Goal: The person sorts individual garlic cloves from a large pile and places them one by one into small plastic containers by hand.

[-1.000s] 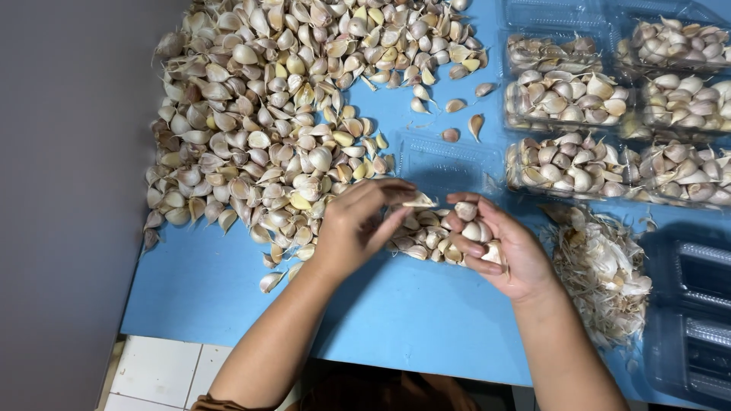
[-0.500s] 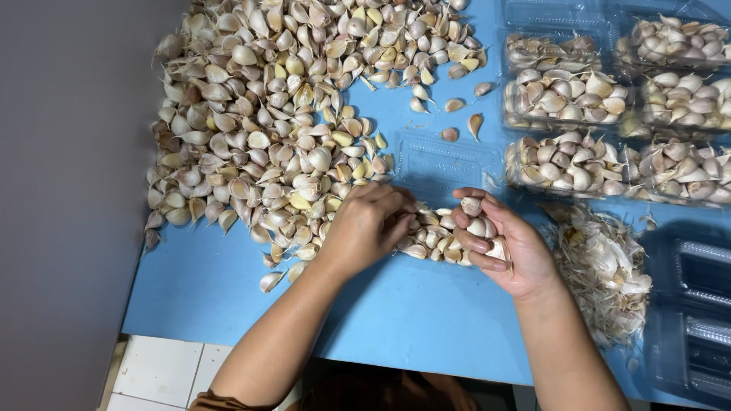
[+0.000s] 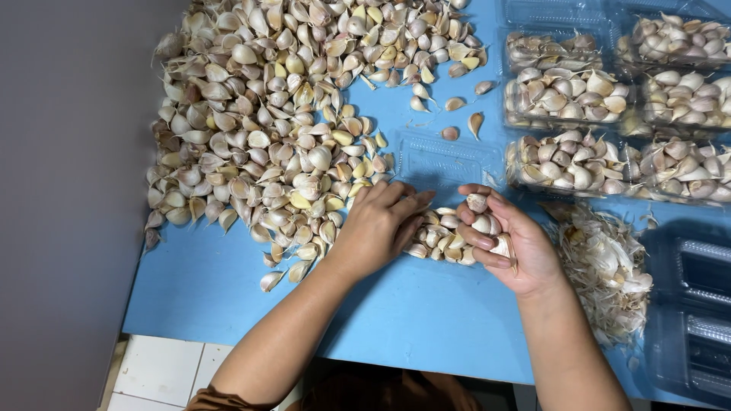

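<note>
A person sits at a blue surface (image 3: 228,297) with both bare forearms reaching forward. The left hand (image 3: 377,228) lies palm down, its fingers (image 3: 403,199) curled loosely over the edge of a small heap of garlic cloves (image 3: 440,237); whether they grip a clove underneath cannot be told. The right hand (image 3: 509,242) is turned palm up just beside that heap, fingers half curled, cupping several cloves (image 3: 484,221) in the palm. The two hands sit close together, the small heap between them.

A large pile of unpeeled cloves (image 3: 289,122) spreads across the surface beyond the left hand. Beyond the right hand stand clear plastic trays filled with cloves (image 3: 563,95), and an empty clear tray (image 3: 445,160) lies near the fingertips. A mound of papery garlic skins (image 3: 605,266) sits just right of the right hand. White floor tiles (image 3: 164,373) show below the surface edge.
</note>
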